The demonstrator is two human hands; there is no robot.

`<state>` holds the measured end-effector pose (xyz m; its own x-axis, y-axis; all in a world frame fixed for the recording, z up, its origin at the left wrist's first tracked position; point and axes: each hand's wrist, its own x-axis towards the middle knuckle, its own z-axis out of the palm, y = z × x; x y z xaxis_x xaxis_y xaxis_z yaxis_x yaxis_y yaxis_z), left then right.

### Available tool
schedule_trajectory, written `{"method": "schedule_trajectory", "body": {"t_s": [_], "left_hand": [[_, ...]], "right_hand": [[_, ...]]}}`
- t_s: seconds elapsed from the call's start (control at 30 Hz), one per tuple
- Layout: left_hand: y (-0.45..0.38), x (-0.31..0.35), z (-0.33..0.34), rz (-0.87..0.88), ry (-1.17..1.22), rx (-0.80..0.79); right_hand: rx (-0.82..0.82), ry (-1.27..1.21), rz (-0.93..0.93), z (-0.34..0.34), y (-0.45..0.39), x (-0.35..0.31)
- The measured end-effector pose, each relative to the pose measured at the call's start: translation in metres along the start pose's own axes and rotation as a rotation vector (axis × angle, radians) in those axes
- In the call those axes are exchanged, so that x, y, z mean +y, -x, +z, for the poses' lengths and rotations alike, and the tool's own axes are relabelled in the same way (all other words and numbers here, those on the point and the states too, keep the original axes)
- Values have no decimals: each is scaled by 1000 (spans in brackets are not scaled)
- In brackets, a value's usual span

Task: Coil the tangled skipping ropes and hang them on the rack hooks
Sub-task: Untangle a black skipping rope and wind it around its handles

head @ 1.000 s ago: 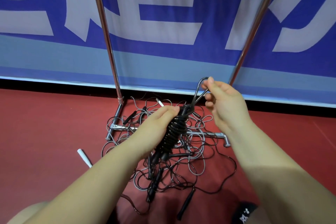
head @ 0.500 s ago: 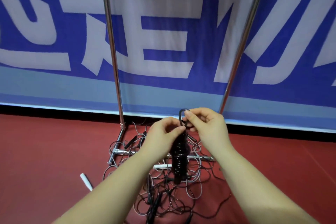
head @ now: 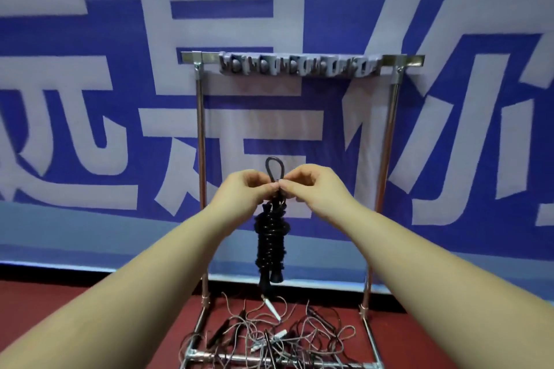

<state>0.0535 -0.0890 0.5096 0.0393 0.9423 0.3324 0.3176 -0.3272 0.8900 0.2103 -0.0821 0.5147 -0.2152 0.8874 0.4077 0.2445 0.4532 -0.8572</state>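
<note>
A broad blue fabric banner with large pale block lettering (head: pixel 90 99) fills the background, and below it runs a dull red floor (head: pixel 75 308). In front of the banner stands a tall metal rack of two upright chrome poles joined by a top crossbar (head: pixel 200 141); its base tubes rest on the floor. Along the crossbar sits a grey strip of hooks (head: pixel 299 64), blurred so that the single hooks cannot be counted.

Two bare forearms reach forward from the bottom corners and meet between the rack's poles, well below the hooks. Within the rack's base on the floor lies a loose tangle of thin grey and dark skipping ropes with slim handles (head: pixel 269 335).

Held up in the air between the poles hangs a tightly coiled black skipping rope bundle (head: pixel 271 240), upright, its handles pointing down at the lower end. The left hand (head: pixel 248 189) has its fingers curled and pinches the top of the bundle from the left. The right hand (head: pixel 314 186) pinches the same spot from the right, fingertips touching those of the other hand. Above the fingers stands a small black loop of rope (head: pixel 273 168).
</note>
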Motion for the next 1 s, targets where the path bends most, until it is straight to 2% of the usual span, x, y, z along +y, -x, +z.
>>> {"method": "schedule_trajectory", "body": {"t_s": [0.17,0.37,0.6,0.83,1.0], "left_hand": [[-43,27,-30,30,-37,48],[-103,40,-65,56,65,89],[-190,37,-98,82,138,254],[-250,29,-119,30,271,388],[-275,36,-126,10,233,417]], "right_hand": [[58,81,-48,7,-55,-26],[66,19,-71,16,-133,-46],[65,-47,-97,32,-238,-53],[137,48,-92,52,-310,-67],[194,140,-82,62,-345,-72]]}}
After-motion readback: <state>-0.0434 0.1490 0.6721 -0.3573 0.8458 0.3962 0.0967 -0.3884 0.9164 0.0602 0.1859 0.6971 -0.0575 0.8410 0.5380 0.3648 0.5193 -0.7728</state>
